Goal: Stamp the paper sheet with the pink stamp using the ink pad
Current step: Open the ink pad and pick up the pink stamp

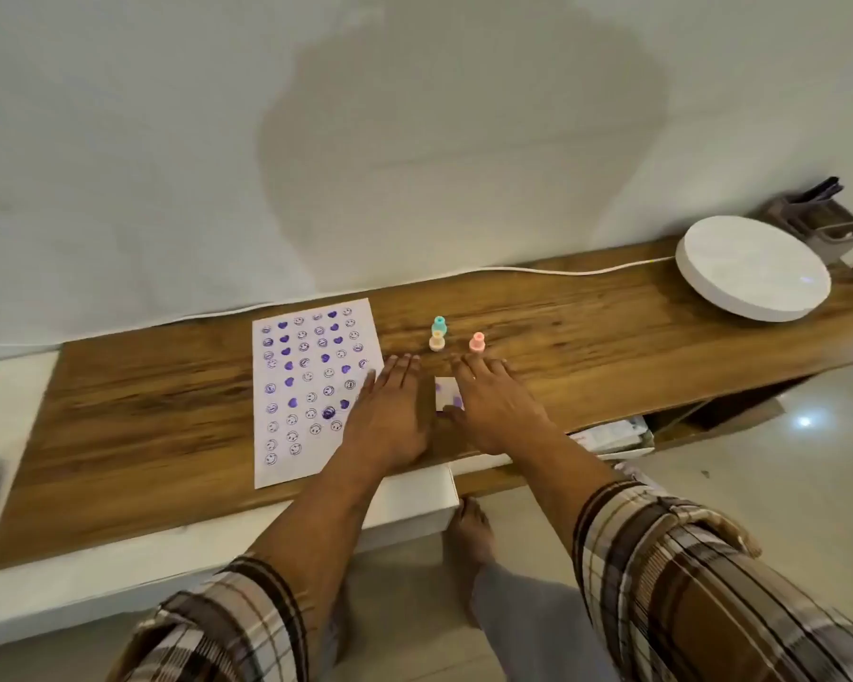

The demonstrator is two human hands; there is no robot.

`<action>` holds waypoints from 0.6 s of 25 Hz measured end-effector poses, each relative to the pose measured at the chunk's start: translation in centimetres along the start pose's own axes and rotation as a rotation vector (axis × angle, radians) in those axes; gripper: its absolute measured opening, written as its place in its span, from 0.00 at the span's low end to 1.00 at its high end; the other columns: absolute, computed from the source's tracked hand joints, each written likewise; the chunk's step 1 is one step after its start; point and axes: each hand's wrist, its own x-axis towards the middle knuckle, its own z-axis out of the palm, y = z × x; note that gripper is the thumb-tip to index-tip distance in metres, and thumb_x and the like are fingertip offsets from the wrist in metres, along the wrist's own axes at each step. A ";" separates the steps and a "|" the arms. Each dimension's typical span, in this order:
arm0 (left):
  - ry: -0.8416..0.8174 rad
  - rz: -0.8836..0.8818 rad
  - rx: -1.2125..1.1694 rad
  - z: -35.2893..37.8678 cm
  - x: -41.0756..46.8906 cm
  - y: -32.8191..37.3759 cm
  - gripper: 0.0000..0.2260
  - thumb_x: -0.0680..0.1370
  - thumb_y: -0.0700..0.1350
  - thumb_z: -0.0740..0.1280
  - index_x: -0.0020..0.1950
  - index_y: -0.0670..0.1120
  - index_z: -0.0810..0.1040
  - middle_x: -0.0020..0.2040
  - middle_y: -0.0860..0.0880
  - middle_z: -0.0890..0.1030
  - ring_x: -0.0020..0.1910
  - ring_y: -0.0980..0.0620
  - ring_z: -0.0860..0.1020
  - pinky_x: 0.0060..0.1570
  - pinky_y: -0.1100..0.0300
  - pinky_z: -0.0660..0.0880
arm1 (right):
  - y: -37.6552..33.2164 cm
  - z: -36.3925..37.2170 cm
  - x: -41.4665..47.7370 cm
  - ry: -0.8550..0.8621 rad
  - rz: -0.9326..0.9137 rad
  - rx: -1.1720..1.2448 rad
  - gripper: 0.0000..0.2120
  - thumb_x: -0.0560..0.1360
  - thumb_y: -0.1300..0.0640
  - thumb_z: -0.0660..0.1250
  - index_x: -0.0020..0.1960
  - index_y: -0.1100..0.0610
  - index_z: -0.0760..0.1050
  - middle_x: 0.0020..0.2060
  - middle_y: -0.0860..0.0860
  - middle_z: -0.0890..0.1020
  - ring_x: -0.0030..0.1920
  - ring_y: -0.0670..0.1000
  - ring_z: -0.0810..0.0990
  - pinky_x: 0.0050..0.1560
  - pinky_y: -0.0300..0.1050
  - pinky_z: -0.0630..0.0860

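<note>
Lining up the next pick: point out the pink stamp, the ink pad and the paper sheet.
pink stamp (477,342): head view, on its body.
ink pad (447,392): head view, on the strip showing between the hands.
paper sheet (286,465): head view, on its bare near-left part.

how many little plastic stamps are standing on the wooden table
3: a teal plastic stamp farthest back, a cream plastic stamp directly in front of it, and a pink plastic stamp to their right. The hands could hide more.
</note>
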 end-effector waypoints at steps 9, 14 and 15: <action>-0.098 -0.056 -0.114 2.7 5.3 -0.8 0.40 0.67 0.62 0.76 0.78 0.57 0.68 0.80 0.51 0.66 0.77 0.42 0.64 0.73 0.42 0.66 | 1.0 1.2 3.6 -0.112 -0.061 0.006 0.34 0.77 0.46 0.73 0.79 0.56 0.68 0.77 0.58 0.69 0.76 0.60 0.66 0.76 0.57 0.68; -0.101 -0.059 -0.146 3.0 5.6 -1.2 0.39 0.67 0.62 0.77 0.77 0.60 0.68 0.80 0.53 0.66 0.76 0.42 0.63 0.73 0.41 0.65 | 1.2 0.9 3.8 -0.125 -0.031 0.116 0.32 0.78 0.49 0.75 0.79 0.53 0.69 0.77 0.56 0.70 0.77 0.59 0.66 0.76 0.55 0.66; -0.102 -0.058 -0.153 3.0 5.6 -1.3 0.39 0.68 0.62 0.77 0.77 0.60 0.68 0.80 0.53 0.65 0.77 0.42 0.63 0.73 0.42 0.64 | 1.3 0.8 3.8 -0.128 -0.020 0.152 0.33 0.77 0.49 0.75 0.79 0.52 0.69 0.77 0.55 0.70 0.77 0.59 0.66 0.76 0.55 0.66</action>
